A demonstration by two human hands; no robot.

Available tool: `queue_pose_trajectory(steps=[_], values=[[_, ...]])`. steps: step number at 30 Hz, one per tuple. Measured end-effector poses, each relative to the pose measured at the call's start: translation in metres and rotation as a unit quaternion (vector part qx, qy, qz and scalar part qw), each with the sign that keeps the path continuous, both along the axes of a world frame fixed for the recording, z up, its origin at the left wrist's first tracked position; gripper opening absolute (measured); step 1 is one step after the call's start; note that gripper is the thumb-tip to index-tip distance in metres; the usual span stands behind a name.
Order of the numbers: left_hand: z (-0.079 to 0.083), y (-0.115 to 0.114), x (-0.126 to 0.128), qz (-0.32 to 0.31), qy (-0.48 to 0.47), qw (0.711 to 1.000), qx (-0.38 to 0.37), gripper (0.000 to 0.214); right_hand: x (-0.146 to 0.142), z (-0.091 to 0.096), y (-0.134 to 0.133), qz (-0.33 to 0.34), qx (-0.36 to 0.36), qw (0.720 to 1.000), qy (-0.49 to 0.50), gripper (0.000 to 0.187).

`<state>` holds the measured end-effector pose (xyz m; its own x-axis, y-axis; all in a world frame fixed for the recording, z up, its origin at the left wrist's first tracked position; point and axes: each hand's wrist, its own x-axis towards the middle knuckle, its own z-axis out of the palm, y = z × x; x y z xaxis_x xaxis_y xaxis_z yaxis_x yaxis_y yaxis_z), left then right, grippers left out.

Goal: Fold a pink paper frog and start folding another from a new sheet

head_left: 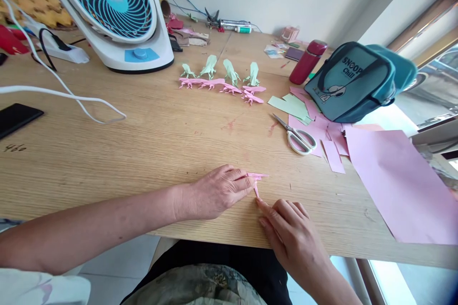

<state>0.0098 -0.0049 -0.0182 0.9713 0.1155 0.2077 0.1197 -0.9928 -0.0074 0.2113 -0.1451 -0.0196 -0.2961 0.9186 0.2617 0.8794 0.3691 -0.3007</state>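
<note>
A small pink folded paper figure (258, 176) lies on the table near its front edge, partly hidden by fingers. My left hand (218, 191) is closed over its left side, holding it against the wood. One thin folded leg (256, 189) sticks out toward me. At the tip of that leg is my right hand (291, 228), its index finger touching the paper and the other fingers curled in. Farther back stands a row of finished-looking folded insects: several pink ones (231, 88) in front of several pale green ones (232, 72).
White-handled scissors (301, 143) rest on pink paper scraps to the right. Beyond them are green strips (291, 106), a teal bag (352, 81) and a red flask (308, 62). A large pink sheet (402, 186) overhangs the right side. A fan (114, 14), white cable (64, 89) and phone (18, 119) occupy the left.
</note>
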Motion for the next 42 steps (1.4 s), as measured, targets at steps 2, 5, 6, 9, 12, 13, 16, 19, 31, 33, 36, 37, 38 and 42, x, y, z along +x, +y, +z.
queue_pose_trajectory(steps=[2,5,6,9,12,13,16,19,31,33,36,37,38,42], values=[[0.0,-0.001,0.0,0.001,-0.011,1.0,0.005,0.044,0.003,0.003,0.0,-0.017,-0.007,0.999,0.042,0.032],[0.0,-0.002,0.0,0.002,-0.019,1.0,-0.001,0.043,0.008,0.004,0.007,-0.046,0.015,0.995,0.081,0.033],[0.0,-0.002,0.0,0.002,-0.021,1.0,-0.007,0.043,0.01,0.004,0.011,-0.049,0.025,0.995,0.087,0.033],[0.0,-0.001,0.001,0.003,-0.03,0.999,-0.029,0.046,0.012,0.002,0.025,-0.032,0.033,0.995,0.088,0.034],[0.0,0.0,0.001,0.003,-0.024,0.999,-0.042,0.045,0.012,0.0,0.037,-0.012,0.021,0.997,0.079,0.029],[0.0,0.0,0.0,0.002,-0.019,0.999,-0.043,0.045,0.011,-0.001,0.04,-0.007,0.017,0.997,0.075,0.028],[0.002,-0.001,0.0,0.011,0.003,0.999,-0.044,0.048,0.013,-0.001,0.045,0.015,0.003,0.998,0.059,0.029],[0.004,-0.001,0.0,0.03,0.009,0.998,-0.05,0.048,0.019,0.002,0.047,0.055,-0.019,0.998,0.026,0.031],[0.003,-0.003,-0.001,0.037,0.001,0.997,-0.064,0.046,0.036,0.018,0.065,0.166,-0.057,0.982,-0.068,0.038],[0.005,-0.004,-0.001,0.043,0.001,0.998,-0.05,0.045,0.036,0.016,0.067,0.169,-0.05,0.981,-0.083,0.034],[0.007,-0.006,-0.001,0.054,0.003,0.998,-0.037,0.044,0.035,0.013,0.07,0.174,-0.029,0.979,-0.104,0.029],[0.007,-0.006,-0.001,0.056,0.005,0.998,-0.035,0.044,0.034,0.013,0.07,0.175,-0.023,0.978,-0.113,0.028],[0.008,-0.006,-0.002,0.055,0.007,0.998,-0.033,0.043,0.033,0.013,0.07,0.175,-0.018,0.977,-0.122,0.028],[0.006,-0.006,-0.003,0.052,0.015,0.998,-0.016,0.044,0.029,0.013,0.071,0.172,-0.014,0.977,-0.126,0.027]])
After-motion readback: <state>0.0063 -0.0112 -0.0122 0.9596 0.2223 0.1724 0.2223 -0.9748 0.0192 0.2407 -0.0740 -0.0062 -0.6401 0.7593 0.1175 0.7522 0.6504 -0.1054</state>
